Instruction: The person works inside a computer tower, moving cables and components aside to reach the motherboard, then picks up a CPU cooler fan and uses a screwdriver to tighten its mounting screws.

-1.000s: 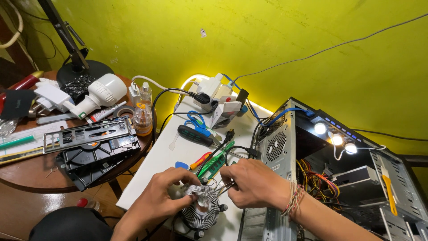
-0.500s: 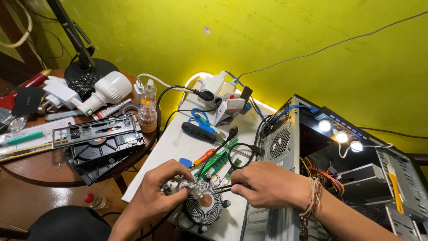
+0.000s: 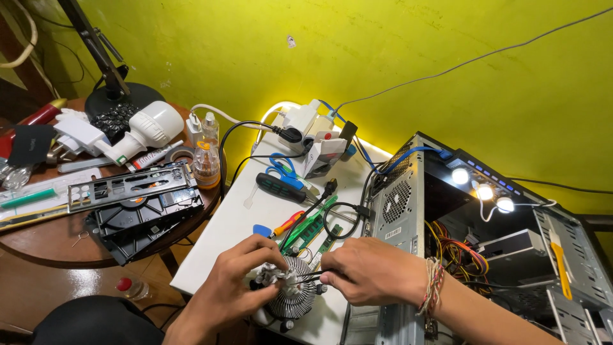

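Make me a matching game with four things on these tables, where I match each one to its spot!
Things:
1. cooler
2. scissors
3. lamp base
4. bottle

Spots:
A. on the floor under the round table
B. between both hands
C. at the back of the round table, by the wall
D. on the white table, near the power strip

Pairs: 1-B, 2-D, 3-C, 4-A
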